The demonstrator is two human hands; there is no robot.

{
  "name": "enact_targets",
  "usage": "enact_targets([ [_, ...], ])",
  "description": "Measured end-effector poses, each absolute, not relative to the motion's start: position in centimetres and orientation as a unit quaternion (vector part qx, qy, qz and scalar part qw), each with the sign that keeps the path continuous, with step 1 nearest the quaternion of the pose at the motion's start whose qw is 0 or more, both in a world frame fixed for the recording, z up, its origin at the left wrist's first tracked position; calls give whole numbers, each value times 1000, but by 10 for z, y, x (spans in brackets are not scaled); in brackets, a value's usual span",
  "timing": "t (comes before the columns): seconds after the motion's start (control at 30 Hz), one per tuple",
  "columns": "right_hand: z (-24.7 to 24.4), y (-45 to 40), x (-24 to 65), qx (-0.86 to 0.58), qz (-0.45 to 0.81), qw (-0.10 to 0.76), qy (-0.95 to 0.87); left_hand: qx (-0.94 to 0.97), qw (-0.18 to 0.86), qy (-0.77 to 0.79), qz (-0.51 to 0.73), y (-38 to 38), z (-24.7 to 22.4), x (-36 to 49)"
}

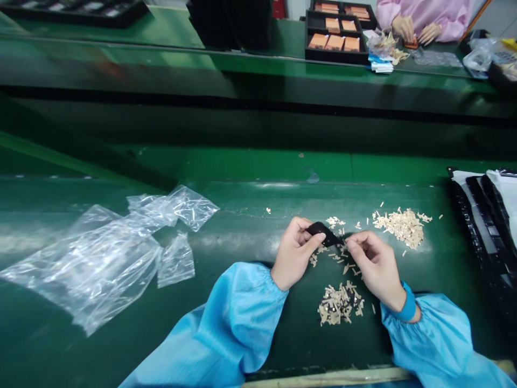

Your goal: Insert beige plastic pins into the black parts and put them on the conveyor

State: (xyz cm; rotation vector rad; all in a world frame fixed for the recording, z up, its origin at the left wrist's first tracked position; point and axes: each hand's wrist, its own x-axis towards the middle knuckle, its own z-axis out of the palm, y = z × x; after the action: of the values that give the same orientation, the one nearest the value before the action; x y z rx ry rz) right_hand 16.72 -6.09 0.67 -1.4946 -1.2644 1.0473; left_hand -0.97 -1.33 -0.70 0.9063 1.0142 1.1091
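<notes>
Both hands [297, 252] [374, 265] pinch at a black piece [322, 233] by its edges, bare bench [234, 242] leftward.

Green bench [242, 245], green counter [169, 32] beyond, perhaps a pale wall [495, 22].

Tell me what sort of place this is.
Probably a factory assembly workshop: small pale pieces lie heaped on a long green work surface, black trays of orange items stand opposite, and another person in pink sleeves has their hands at the facing bench.
</notes>
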Motion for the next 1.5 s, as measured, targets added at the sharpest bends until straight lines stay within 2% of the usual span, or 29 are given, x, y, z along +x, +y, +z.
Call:
enact_targets([
  [0.2,8,-56,170,-607,423,480,-472,410,640,442,477,-14,-8,-9],
  [0.53,13,-51,175,-595,457,388,-535,432,653,424,454,-13,-9,-8],
  [0.87,17,-52,172,-598,442,388,-544,421,650,437,458,-16,-9,-6],
  [1.23,22,-51,174,-592,552,380,-449,407,671,426,451,-15,-9,-8],
  [1.5,22,-50,174,-578,586,382,-421,422,662,416,459,-15,-11,-9],
])
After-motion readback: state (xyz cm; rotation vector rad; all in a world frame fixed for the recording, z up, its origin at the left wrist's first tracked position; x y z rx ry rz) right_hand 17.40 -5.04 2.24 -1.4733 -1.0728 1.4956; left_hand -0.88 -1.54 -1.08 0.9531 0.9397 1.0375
